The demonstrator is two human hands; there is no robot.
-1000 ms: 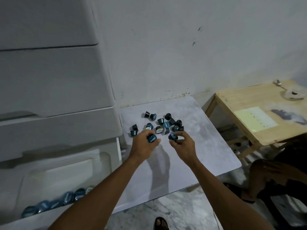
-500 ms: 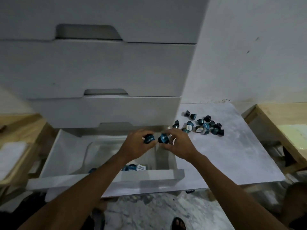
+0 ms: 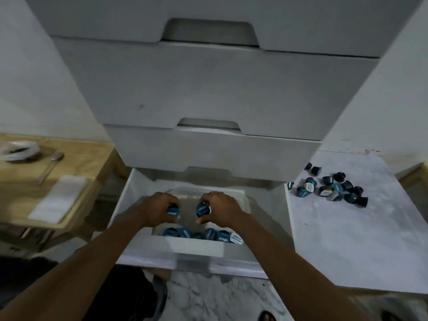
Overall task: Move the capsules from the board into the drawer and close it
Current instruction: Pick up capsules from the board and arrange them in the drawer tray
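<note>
The bottom drawer (image 3: 275,218) of the white cabinet stands pulled open, with a white tray (image 3: 196,247) inside it. Both my hands hover over the tray. My left hand (image 3: 157,206) grips a blue capsule (image 3: 173,213). My right hand (image 3: 220,208) pinches another blue capsule (image 3: 203,210). Several blue capsules (image 3: 203,234) lie along the tray's front wall. On the white board (image 3: 347,239) to the right, a cluster of several dark and blue capsules (image 3: 331,188) lies near the board's far left corner.
Three shut drawers (image 3: 208,89) rise above the open one. A wooden table (image 3: 76,158) at the left carries a bowl (image 3: 19,150), a spoon (image 3: 49,166) and a white cloth (image 3: 58,200). Marble floor (image 3: 220,297) shows below, with a dark sandal (image 3: 159,293).
Both hands carried a capsule each from the board leftward to above the open drawer's tray. My view swung left, so the board now sits at the right edge.
</note>
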